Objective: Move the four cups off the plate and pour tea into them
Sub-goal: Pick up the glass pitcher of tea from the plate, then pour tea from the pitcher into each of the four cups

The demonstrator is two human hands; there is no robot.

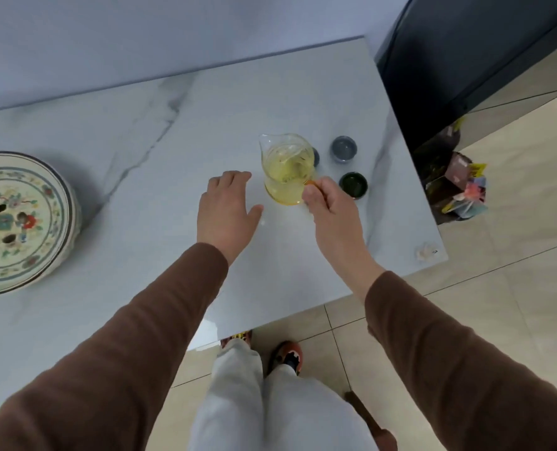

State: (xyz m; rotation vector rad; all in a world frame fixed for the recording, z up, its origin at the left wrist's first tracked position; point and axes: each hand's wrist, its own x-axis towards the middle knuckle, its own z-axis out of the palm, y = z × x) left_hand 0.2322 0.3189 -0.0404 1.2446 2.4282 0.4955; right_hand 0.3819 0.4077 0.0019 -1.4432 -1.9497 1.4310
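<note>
The hands work over the right part of the bench (140, 222): the left hand (226, 209) lies open, palm down, fingers spread, holding nothing, just left of the glass pitcher (286, 170); the right hand (330, 211) is closed on the pitcher's amber handle (311, 183), thumb and forefinger pinched around it. The pitcher holds pale yellow tea to roughly half its height, stands nearly upright with its spout (264, 139) turned to the far left, and whether its base rests on the bench or is just lifted cannot be told. Just right of it stands a dark green cup (353, 184); farther back stands a grey cup (344, 148); a third dark cup (316, 156) shows only as a sliver behind the pitcher. A fourth cup is not seen, and may be hidden by the pitcher or a hand. The patterned plate (56, 190), well apart at the left edge, carries no cups, so the unloading step is judged complete and the pouring step is in hand. Whether any cup already holds tea cannot be told. The next move calls for raising the pitcher, bringing the spout over one cup rim, and tipping slowly; because the spout now faces away from the cups, the wrist must turn first, and the small cups call for a thin, controlled stream
</note>
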